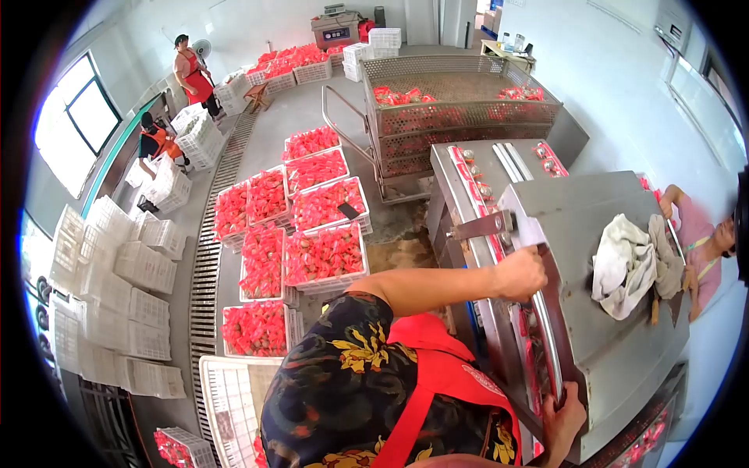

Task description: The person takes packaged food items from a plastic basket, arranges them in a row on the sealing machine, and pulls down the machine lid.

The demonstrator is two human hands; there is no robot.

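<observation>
My left hand point(521, 274) is closed around the upper end of a metal bar handle point(548, 343) along the edge of a large steel lid point(601, 374). Lower down, my right hand point(563, 417) grips the same bar near its other end. The lid belongs to a steel machine that looks like a vacuum sealer. Red-and-clear packets point(528, 351) lie in a row beneath the bar, partly covered by it. More packets point(477, 183) line the machine's steel bed point(460, 203), beside two shiny metal bars point(512, 161). Pale cloths point(624, 265) rest on the lid.
Another person point(698, 242) in pink stands across the machine, hands near the lid. White crates of red packets point(324, 253) stand on the floor behind me. A perforated steel cart point(460, 86) is beyond the bed. Two people in red or orange aprons point(195, 74) are farther off, near stacked crates.
</observation>
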